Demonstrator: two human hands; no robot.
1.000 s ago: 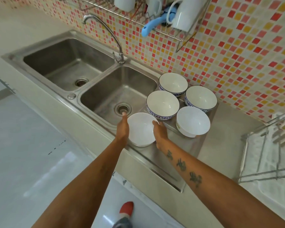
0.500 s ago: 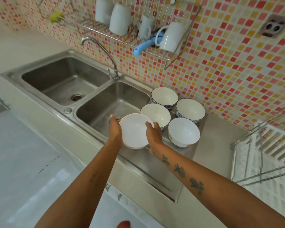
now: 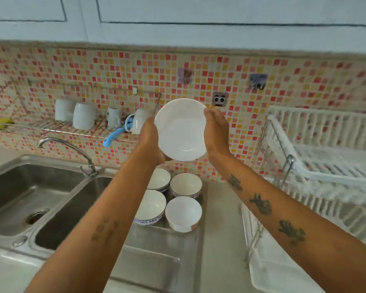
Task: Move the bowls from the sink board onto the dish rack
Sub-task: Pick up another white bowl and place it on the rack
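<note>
A plain white bowl [image 3: 181, 129] is held up in front of the tiled wall, tilted with its inside facing me. My left hand [image 3: 149, 136] grips its left rim and my right hand [image 3: 217, 132] grips its right rim. Below, several bowls stand on the steel sink board [image 3: 156, 259]: a white one [image 3: 183, 212], two blue-patterned ones [image 3: 186, 185] [image 3: 152, 205], and one more at the back [image 3: 160, 178] partly hidden by my left forearm. The white two-tier dish rack [image 3: 317, 166] stands at the right.
A double steel sink [image 3: 25, 199] with a curved tap [image 3: 72, 149] lies at the left. A wall-mounted wire shelf [image 3: 51, 125] holds white mugs [image 3: 84, 116] and a blue tool [image 3: 113, 137]. A power socket [image 3: 219, 99] sits on the wall behind the raised bowl.
Both hands have lifted the white bowl off the sink board up to chest height and tilted it. My view has swung upward and to the right, bringing the dish rack into sight.
</note>
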